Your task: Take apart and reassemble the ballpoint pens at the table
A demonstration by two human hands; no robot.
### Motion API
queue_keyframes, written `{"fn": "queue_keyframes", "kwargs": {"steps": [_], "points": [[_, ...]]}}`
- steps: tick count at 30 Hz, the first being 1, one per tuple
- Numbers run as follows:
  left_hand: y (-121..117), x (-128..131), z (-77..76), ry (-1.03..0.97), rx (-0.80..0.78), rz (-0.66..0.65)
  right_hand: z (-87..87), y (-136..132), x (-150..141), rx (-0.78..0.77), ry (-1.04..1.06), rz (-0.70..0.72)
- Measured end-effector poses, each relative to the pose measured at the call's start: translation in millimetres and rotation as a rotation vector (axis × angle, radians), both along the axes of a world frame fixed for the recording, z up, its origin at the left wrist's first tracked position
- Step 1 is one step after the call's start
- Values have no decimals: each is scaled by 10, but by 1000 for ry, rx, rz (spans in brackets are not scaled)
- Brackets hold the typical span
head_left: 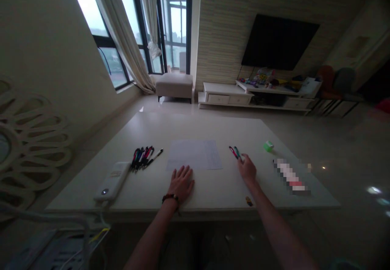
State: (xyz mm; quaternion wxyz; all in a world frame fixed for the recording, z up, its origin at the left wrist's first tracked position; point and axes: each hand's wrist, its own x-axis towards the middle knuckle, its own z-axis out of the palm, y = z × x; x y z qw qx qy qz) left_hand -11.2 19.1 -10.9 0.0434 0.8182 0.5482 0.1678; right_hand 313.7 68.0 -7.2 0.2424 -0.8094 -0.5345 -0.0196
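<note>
Two bare arms are seen at the bottom of the view, the left arm (151, 237) and the right arm (282, 233). A red and black bead band (170, 198) is worn on the left wrist. A white sheet of paper (193, 155) is laid on a pale table (213, 193). The left hand (181, 182) is pressed flat on the table just below the sheet. Its fingers are spread wide, and nothing is held by it.

The right hand (247, 169) is seen to the right of the sheet, with its fingers close together and a little curled. Two pens (234, 152), one with red on it and one with green, are lying right at the fingertips (241, 160). Whether the pens are being pinched or only touched cannot be told.

A bunch of dark pens (141, 159) is lying just left of the sheet, and a white box with a round light (112, 180) is lying farther left. A small green block (268, 145) is lying well to the right of the sheet. A long blurred thing (289, 176) is also lying to the right of the sheet, and what it is cannot be told. A tiny yellow and dark thing (249, 201) is lying below and to the right of the sheet, near the table's edge.
</note>
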Motion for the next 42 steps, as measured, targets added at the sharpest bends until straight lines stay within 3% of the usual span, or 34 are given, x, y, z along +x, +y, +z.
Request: {"fn": "queue_keyframes", "kwargs": {"steps": [4,7,11,13,16,19,24,28,31,33,35,38,42], "points": [[-30,1,24,-50,76,4,-254,-494,-66,77,79,52],[90,-175,113,-95,131,142,-320,-669,-87,61,91,83],[438,-704,291,-2,93,523,-286,-654,-119,26,35,106],[594,-961,342,90,20,636,-266,-616,-136,23,4,122],[719,-1183,355,113,-24,678,-253,-584,-157,16,-22,127],[761,-1225,355,-22,-62,699,-246,-581,-172,10,-33,117],[776,-1074,406,-320,-110,752,-204,-585,-156,11,-1,116],[500,-682,351,-525,-193,683,-116,-639,-213,81,111,184],[116,-248,273,-1239,-418,446,-7,-734,-513,120,368,271],[-121,30,247,-1492,-551,348,66,-805,-850,43,667,343],[-287,245,245,-1594,-662,287,120,-861,-1214,-98,1009,401],[-403,389,260,-1659,-700,280,152,-900,-1609,-150,1313,367],[-417,268,281,-1617,-736,248,147,-906,-1693,-128,1480,341]]}}
